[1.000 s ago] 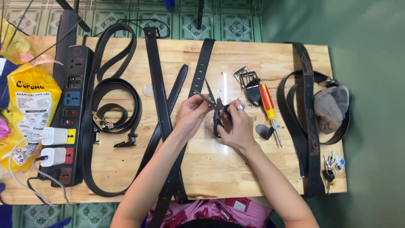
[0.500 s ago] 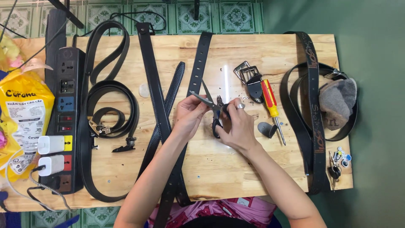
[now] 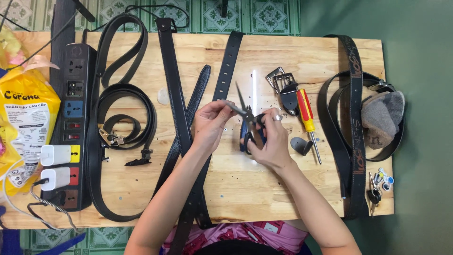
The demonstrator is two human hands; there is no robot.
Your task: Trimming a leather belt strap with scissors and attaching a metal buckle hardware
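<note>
Since the earlier frame our hands are staying almost where they were; only the view is shifting a little leftward. Our right hand (image 3: 269, 141) is clenching its grip around the blue handles of the scissors (image 3: 247, 123), blades parted and pointing up-left. Our left hand (image 3: 212, 122) is pinching the end of a black belt (image 3: 225, 75) at the blades, steadying it there. Just right, buckles (image 3: 281, 84) and a red-and-yellow screwdriver (image 3: 307, 118) are lying within reach on the tabletop (image 3: 264, 189). Further left, coiled belts (image 3: 123, 118) and a power strip (image 3: 73, 123) are sitting aside.
</note>
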